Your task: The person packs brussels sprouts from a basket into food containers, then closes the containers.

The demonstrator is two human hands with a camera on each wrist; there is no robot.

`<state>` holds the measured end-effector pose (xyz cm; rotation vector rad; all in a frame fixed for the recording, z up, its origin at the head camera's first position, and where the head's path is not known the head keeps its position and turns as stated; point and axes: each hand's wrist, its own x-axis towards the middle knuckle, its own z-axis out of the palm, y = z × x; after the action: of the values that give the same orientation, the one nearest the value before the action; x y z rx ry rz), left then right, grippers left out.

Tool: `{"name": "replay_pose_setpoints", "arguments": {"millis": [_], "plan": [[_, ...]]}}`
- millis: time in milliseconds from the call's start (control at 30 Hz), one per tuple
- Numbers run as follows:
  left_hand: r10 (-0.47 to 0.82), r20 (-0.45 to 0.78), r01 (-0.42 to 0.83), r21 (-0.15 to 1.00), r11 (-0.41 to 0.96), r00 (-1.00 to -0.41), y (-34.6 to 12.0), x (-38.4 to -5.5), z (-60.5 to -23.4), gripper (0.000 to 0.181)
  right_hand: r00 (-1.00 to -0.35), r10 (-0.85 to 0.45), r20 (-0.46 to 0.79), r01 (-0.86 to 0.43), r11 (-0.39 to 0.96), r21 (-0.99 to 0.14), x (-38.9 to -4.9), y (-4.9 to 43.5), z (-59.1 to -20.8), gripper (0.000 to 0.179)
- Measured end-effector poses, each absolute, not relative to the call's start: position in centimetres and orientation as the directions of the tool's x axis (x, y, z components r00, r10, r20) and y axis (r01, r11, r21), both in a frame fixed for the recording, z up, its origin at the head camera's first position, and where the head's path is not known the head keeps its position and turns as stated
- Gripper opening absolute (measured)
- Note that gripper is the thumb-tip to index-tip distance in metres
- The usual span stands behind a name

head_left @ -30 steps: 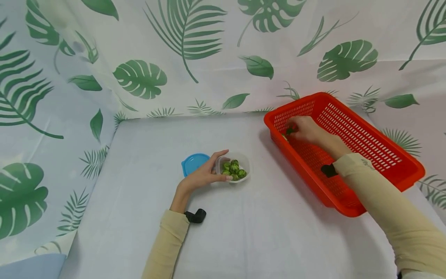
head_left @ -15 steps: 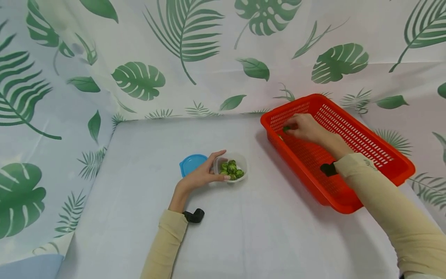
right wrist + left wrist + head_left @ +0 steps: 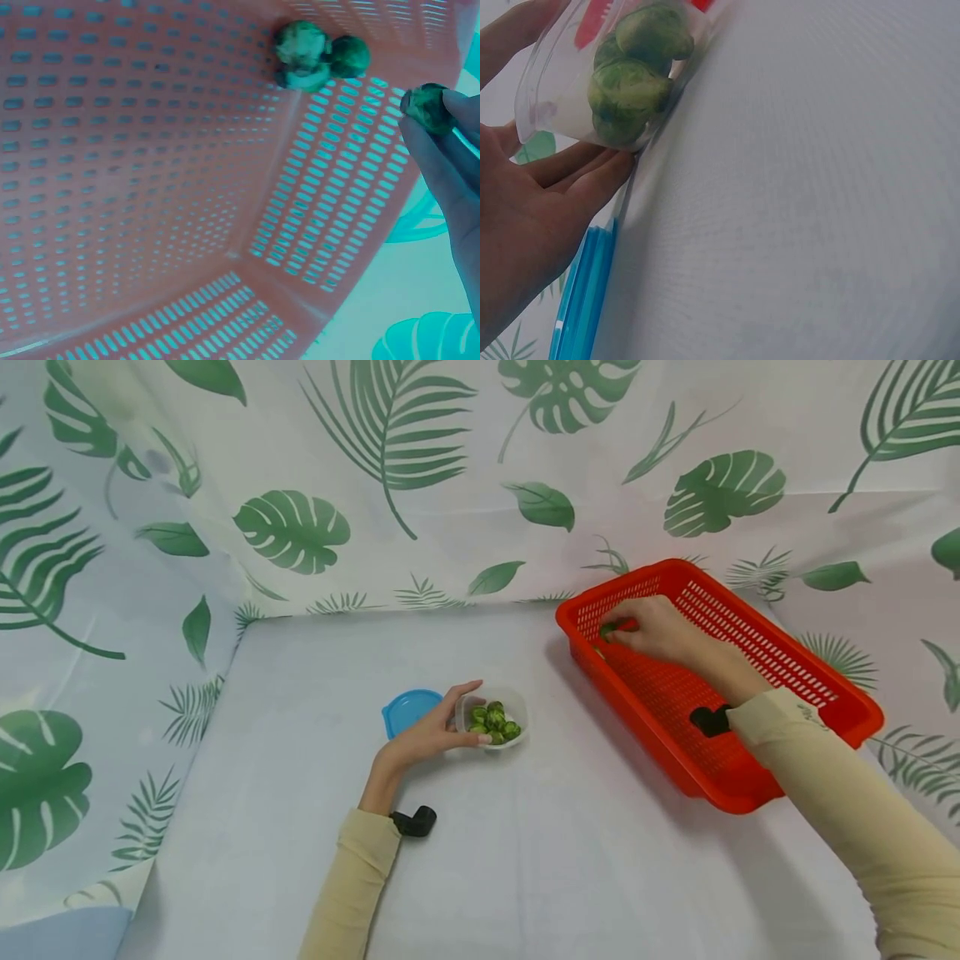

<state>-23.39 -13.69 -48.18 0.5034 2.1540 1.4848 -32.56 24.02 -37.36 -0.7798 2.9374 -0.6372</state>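
Observation:
My left hand (image 3: 427, 737) grips a small clear plastic container (image 3: 517, 700), with thumb and fingers around its sides. Several Brussels sprouts (image 3: 626, 90) lie in it. Over the far left end of the red basket (image 3: 637, 714), my right hand (image 3: 656, 625) pinches a single Brussels sprout (image 3: 427, 109) between thumb and fingers. More Brussels sprouts (image 3: 304, 49) sit together in the corner of the basket, below that hand. Right beside the container, partly behind my left hand, is a blue lid (image 3: 408, 706).
The red basket has slotted walls and stands at a slant on the right of the white-covered table (image 3: 450, 877). Leaf-printed cloth (image 3: 420, 552) rises behind the table and along its left side. My right forearm reaches across the basket's near rim.
My right hand has risen slightly within the basket, and the sprout in its fingers shows more plainly. The left hand keeps its grip on the container. The head view has shifted a little.

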Motion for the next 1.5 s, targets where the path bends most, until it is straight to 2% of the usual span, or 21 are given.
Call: {"name": "replay_pose_setpoints", "arguments": {"millis": [300, 867, 1067, 1500], "plan": [[0.541, -0.158, 0.052, 0.934, 0.352, -0.826, -13.9, -23.6, -48.1, 0.089, -0.83, -0.535, 0.159, -0.552, 0.744, -0.378, -31.4, 22.7, -35.3, 0.028], [0.541, -0.155, 0.052, 0.936, 0.348, -0.827, -13.8, -23.5, -48.2, 0.09, -0.788, -0.601, 0.136, -0.595, 0.685, -0.42, -29.0, 19.9, -33.7, 0.028], [0.533, -0.166, 0.044, 0.932, 0.359, -0.83, -13.5, -23.4, -48.1, 0.093, -0.768, -0.624, 0.147, -0.621, 0.667, -0.411, -28.6, 19.1, -33.7, 0.026], [0.52, -0.176, 0.03, 0.932, 0.362, -0.836, -13.4, -23.4, -48.1, 0.094, -0.752, -0.65, 0.113, -0.616, 0.63, -0.473, -28.4, 16.9, -34.2, 0.026]]}}
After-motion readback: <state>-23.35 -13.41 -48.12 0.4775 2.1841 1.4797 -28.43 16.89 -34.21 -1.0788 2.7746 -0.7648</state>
